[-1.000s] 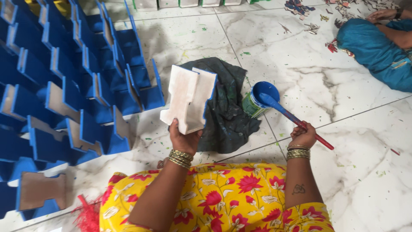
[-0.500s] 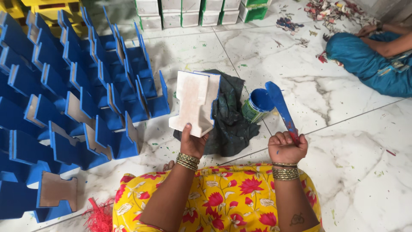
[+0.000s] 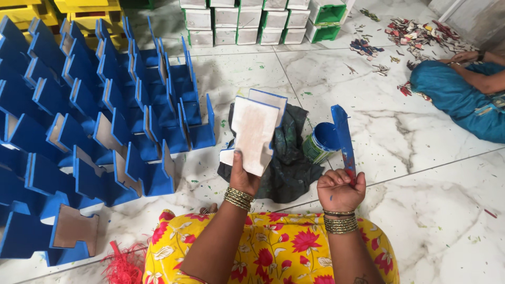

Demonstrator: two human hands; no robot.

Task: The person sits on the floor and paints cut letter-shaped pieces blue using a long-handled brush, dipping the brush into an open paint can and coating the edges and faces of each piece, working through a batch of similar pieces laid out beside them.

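- Left hand [image 3: 243, 176] fingers closed around the unpainted, blue-edged notched wooden block [image 3: 255, 134], held upright above the dark cloth [image 3: 289, 158] on the marble floor [image 3: 421, 173].
- Right hand [image 3: 341, 188] fingers fisted on the blue-coated paintbrush [image 3: 343, 138], beside the open blue paint tin [image 3: 321, 141].
- Step, judged: painting the block's bare face; next calls for brush on face.

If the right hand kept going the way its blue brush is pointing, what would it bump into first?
Probably the paint tin. The right hand holds the paintbrush pointing up and away, its blue tip right beside the tin's rim. Depth is hard to judge, so it might pass just to the side.
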